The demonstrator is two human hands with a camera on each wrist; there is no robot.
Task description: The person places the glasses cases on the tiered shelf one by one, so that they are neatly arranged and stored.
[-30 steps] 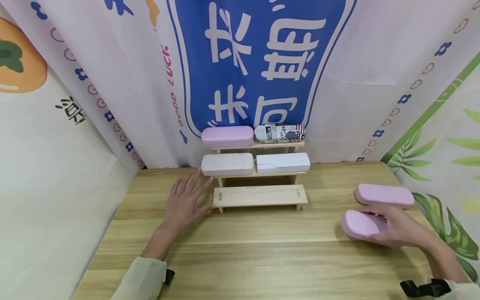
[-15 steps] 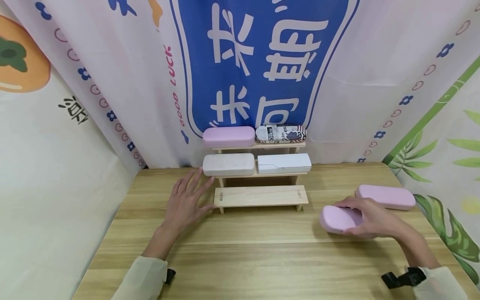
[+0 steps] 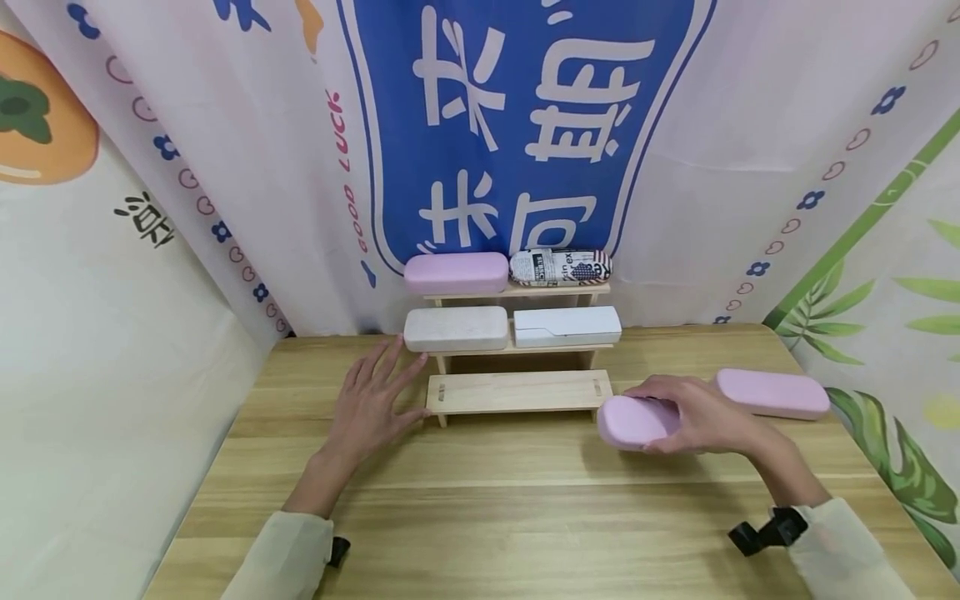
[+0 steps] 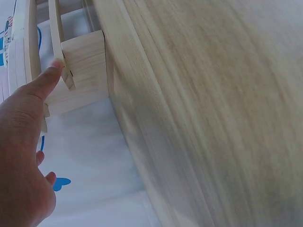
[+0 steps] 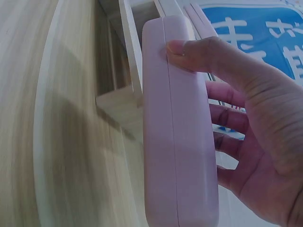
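My right hand [image 3: 701, 412] grips a pink glasses case [image 3: 636, 422] just off the right end of the bottom step of a wooden stepped rack [image 3: 517, 392]. In the right wrist view the thumb presses the seam side of the pink case [image 5: 177, 132], with the fingers behind it. My left hand [image 3: 367, 408] is spread at the rack's left side, its thumb touching the bottom step's end in the left wrist view. On the middle step lie a pale grey case [image 3: 456, 329] and a white case [image 3: 566, 325]. The top step bears another pink case [image 3: 456, 272] and a newspaper-print case [image 3: 561, 267].
A further pink case [image 3: 772, 393] lies on the wooden table [image 3: 480, 525] at the right, beyond my right hand. Printed curtains [image 3: 697, 167] hang directly behind the rack, and cloth [image 3: 112, 400] lines the left side.
My right hand has carried the pink glasses case leftward from the right part of the table to the rack's right end. My left hand has stayed in place.
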